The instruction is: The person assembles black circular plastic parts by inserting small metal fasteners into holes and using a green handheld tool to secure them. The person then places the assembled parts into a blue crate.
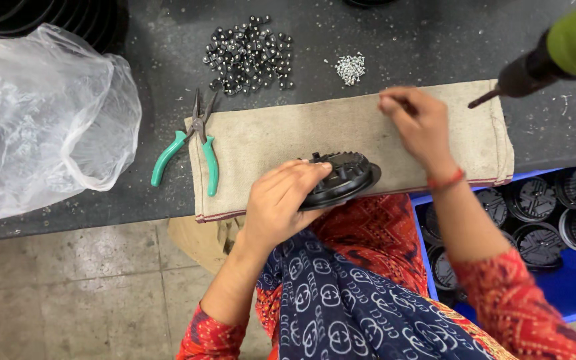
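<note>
While my left hand [281,200] is clamping the round black part [343,179] at the beige cloth's [281,133] lower edge, frame centre | right hand [418,120] is pinching something too small to identify | risk: part may be slipping off toward my lap | powered screwdriver [555,57] is hanging cut off, upper right.

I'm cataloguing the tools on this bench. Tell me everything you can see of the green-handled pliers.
The pliers have two curved handles sleeved in teal-green, seemingly rubbery, and slim dark metal jaws tapering to points. They lie flat, handles spread and jaws parted, tips pointing away from the person. One handle rests on the left edge of the beige cloth, the other on the dark worktop. Neither hand touches them.
</note>
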